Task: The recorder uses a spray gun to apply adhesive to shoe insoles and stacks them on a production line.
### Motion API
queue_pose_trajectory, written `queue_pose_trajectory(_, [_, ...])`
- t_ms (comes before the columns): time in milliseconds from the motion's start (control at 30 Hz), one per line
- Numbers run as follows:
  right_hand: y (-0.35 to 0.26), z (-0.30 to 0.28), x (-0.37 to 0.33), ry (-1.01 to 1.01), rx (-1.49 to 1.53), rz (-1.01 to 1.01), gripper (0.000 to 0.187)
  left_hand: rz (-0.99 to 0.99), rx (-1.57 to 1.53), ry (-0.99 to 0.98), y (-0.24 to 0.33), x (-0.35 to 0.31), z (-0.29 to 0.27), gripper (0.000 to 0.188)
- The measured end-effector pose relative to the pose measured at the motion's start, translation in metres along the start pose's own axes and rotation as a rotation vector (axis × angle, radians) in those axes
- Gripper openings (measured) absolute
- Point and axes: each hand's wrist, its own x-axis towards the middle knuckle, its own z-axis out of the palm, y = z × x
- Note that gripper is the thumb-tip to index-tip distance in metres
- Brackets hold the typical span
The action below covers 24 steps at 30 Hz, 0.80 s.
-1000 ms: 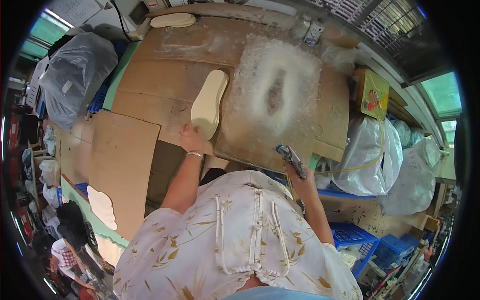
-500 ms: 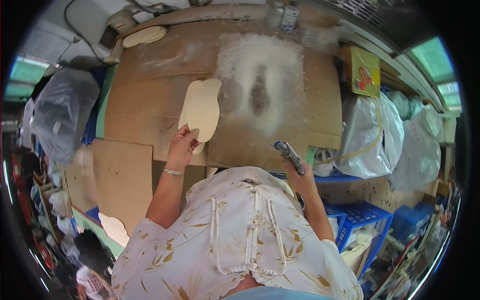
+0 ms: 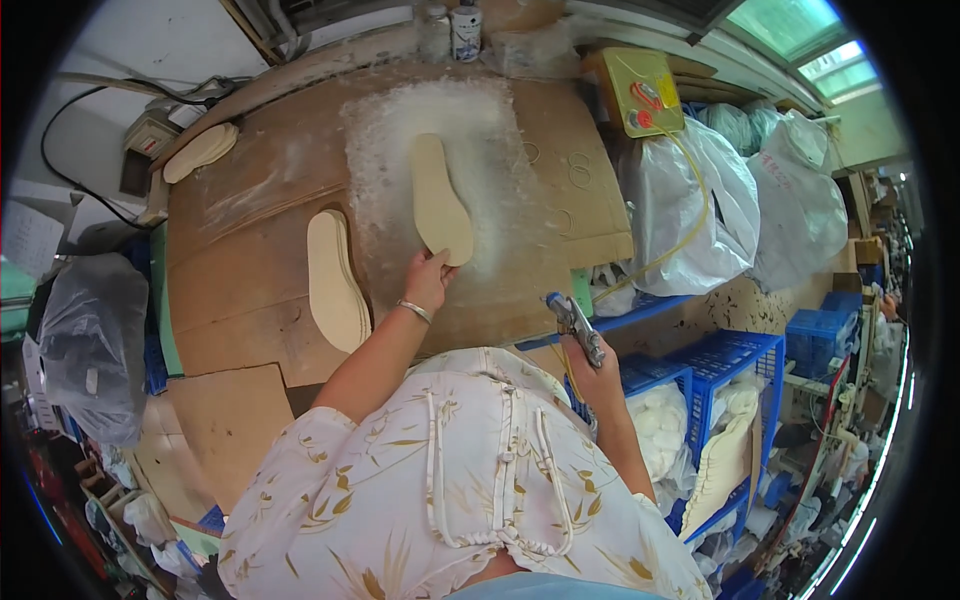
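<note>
My left hand point(image 3: 428, 282) pinches the near end of a cream insole point(image 3: 440, 200). The insole lies on or just over the whitish, spray-coated patch point(image 3: 375, 150) of the cardboard. To the left of it sits a stack of similar insoles point(image 3: 337, 280). My right hand point(image 3: 592, 368) is wrapped round a metal spray gun point(image 3: 577, 328) at the table's near right edge. The gun's blue-tipped nozzle points up and away from me, apart from the insole.
Another pile of insoles point(image 3: 200, 152) lies at the far left corner of the cardboard point(image 3: 240, 240). A yellow can point(image 3: 635, 90) with a hose stands at the far right, by plastic bags point(image 3: 690, 210). Blue crates point(image 3: 735, 350) stand right of me. Bottles point(image 3: 466, 32) line the back.
My left hand has carried the insole right, from above the stack to the coated patch. The view has turned and shifted; my right hand still holds the spray gun.
</note>
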Motion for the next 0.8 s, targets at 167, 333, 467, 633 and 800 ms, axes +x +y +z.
queue_pose_trajectory(167, [-0.035, 0.007, 0.008, 0.008, 0.045, -0.046, 0.015, -0.136, 0.076, 0.093, -0.02, -0.003, -0.008, 0.017])
queue_pose_trajectory(333, [-0.091, 0.042, 0.037, -0.077, 0.05, -0.137, 0.014, -0.177, 0.093, 0.087, -0.022, -0.004, -0.01, 0.018])
queue_pose_trajectory(467, [-0.113, 0.06, 0.061, -0.03, -0.059, -0.175, 0.015, -0.189, 0.105, 0.088, -0.017, -0.007, -0.012, 0.018])
queue_pose_trajectory(633, [-0.119, 0.066, 0.072, -0.002, -0.014, -0.234, 0.02, -0.195, 0.12, 0.02, -0.017, -0.007, -0.018, 0.018])
queue_pose_trajectory(800, [-0.117, 0.067, 0.077, 0.01, -0.049, -0.237, 0.019, -0.212, 0.129, 0.04, -0.014, -0.01, -0.016, 0.02])
